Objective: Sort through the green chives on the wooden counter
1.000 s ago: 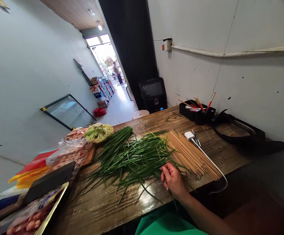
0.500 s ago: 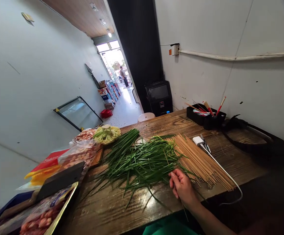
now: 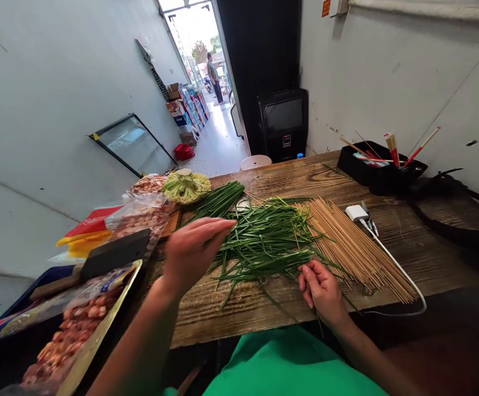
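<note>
A loose heap of green garlic chives [image 3: 264, 236] lies across the middle of the wooden table [image 3: 206, 319]. My right hand [image 3: 324, 291] is closed at the near right side of the heap, pinching a thin skewer whose end pokes out below the fingers. Over the left part of the chives hangs my left hand [image 3: 193, 247], blurred, its fingers pointing right; whether anything is between them cannot be made out. To the right of the heap, many bamboo skewers [image 3: 354, 247] lie side by side.
A cauliflower [image 3: 186, 186] and bagged meat [image 3: 148, 214] sit at the back left. An open pack of meat pieces [image 3: 74, 335] is at the near left. On the right are a white charger [image 3: 357, 213] with its cable and a black holder [image 3: 361, 165]. Far off, a person [image 3: 213, 77] stands in the doorway.
My left hand has come into view from the lower left, over the chives. The view has tilted downward. My right hand keeps its pinch beside the heap.
</note>
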### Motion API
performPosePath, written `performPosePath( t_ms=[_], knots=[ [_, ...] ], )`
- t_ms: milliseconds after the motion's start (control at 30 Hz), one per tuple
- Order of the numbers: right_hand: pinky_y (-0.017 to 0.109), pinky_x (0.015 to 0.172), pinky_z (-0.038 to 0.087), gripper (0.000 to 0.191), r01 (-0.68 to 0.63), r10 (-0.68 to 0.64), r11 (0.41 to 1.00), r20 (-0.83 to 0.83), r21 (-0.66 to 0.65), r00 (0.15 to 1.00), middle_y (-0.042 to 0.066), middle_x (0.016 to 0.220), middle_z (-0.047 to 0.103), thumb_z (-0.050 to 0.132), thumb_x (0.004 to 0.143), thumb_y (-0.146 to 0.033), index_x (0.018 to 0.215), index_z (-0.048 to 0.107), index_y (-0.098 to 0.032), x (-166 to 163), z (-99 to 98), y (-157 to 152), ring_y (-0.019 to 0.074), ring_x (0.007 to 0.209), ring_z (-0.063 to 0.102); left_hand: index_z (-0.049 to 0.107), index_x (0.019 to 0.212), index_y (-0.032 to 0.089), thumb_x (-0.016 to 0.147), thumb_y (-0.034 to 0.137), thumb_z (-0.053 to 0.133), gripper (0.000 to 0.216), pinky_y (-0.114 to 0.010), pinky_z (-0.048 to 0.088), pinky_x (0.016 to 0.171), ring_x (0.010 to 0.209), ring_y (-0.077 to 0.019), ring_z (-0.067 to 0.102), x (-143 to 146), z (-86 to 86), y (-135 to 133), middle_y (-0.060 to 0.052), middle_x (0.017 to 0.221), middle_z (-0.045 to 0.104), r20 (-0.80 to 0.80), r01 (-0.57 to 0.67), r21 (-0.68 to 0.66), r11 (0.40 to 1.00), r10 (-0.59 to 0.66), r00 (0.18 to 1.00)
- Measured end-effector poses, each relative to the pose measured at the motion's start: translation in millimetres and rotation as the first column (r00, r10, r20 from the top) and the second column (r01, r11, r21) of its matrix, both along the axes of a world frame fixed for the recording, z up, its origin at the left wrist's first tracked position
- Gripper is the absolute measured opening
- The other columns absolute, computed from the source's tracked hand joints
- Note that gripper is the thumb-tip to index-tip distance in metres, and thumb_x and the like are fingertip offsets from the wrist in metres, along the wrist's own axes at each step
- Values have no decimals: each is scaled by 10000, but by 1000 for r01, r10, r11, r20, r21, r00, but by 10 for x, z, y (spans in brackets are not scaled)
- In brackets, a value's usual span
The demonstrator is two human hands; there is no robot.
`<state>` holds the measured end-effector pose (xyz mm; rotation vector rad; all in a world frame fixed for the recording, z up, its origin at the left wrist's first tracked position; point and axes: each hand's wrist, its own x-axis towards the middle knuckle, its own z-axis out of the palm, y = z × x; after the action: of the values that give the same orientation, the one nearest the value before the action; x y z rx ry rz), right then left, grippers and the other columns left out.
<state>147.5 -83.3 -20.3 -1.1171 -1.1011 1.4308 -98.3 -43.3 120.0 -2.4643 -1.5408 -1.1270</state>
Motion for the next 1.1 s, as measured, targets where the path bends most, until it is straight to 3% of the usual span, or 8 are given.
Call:
performPosePath(
  t_ms=[167, 267, 367, 600, 800, 867, 967, 1100],
  knots=[
    [129, 281, 227, 290, 22, -22, 1000, 34, -6, 999, -82, 553, 496, 463, 877, -467, 823, 486, -183, -1, 37, -25, 9, 276, 369, 720, 879, 186, 809, 236, 574, 170, -255, 492, 751, 765, -151, 641, 343, -622, 872, -34, 831, 712, -144, 32, -379, 925, -93, 985],
    [127, 278, 218, 298, 30, -29, 999, 46, -23, 999, -82, 548, 496, 462, 875, -475, 829, 488, -182, -13, 43, -28, 8, 272, 365, 722, 902, 183, 797, 234, 586, 179, -262, 477, 762, 786, -162, 624, 566, -936, 1218, -51, 857, 694, -190, -9, -410, 912, -76, 979],
    [124, 275, 219, 310, 34, -32, 998, 52, -43, 998, -85, 543, 491, 458, 873, -487, 835, 489, -181, -21, 40, -30, 6, 268, 356, 727, 899, 199, 788, 267, 599, 183, -274, 468, 760, 781, -171, 604, 703, -1101, 1377, -59, 839, 666, -242, -45, -385, 922, -54, 969],
    [130, 270, 196, 341, 37, -32, 995, 55, -97, 998, -84, 532, 487, 466, 853, -518, 826, 499, -180, -39, 40, -10, 6, 256, 341, 732, 875, 202, 801, 274, 590, 176, -268, 453, 765, 801, -164, 590, 762, -1121, 1462, -60, 845, 659, -206, 43, -375, 926, -128, 970],
    [142, 264, 185, 351, 37, -29, 991, 59, -127, 998, -81, 517, 497, 470, 832, -534, 821, 499, -185, -62, 73, 28, 19, 245, 338, 718, 898, 202, 843, 279, 523, 217, -270, 462, 800, 834, -161, 626, 804, -995, 1200, -56, 909, 706, 87, 171, -325, 930, -150, 985],
    [140, 263, 185, 355, 45, -38, 991, 60, -126, 997, -84, 516, 494, 474, 824, -538, 821, 499, -184, -73, 95, 44, 18, 244, 337, 715, 886, 190, 824, 295, 541, 212, -253, 482, 740, 763, -151, 639, 806, -1001, 1101, -47, 840, 716, 247, 195, -403, 894, -99, 964],
    [134, 260, 188, 350, 57, -49, 991, 62, -120, 997, -87, 512, 495, 485, 816, -532, 810, 496, -183, -83, 119, 68, 14, 241, 340, 712, 840, 147, 781, 319, 575, 227, -213, 480, 584, 592, -121, 613, 820, -1036, 1005, -28, 688, 699, 456, 278, -564, 778, 12, 890],
    [126, 255, 195, 331, 57, -50, 990, 55, -133, 997, -88, 498, 507, 492, 821, -514, 790, 486, -184, -74, 112, 86, 15, 233, 350, 711, 868, 128, 745, 319, 594, 256, -196, 448, 518, 540, -100, 575, 866, -1033, 943, -25, 696, 700, 526, 329, -616, 716, 63, 848]
  ],
)
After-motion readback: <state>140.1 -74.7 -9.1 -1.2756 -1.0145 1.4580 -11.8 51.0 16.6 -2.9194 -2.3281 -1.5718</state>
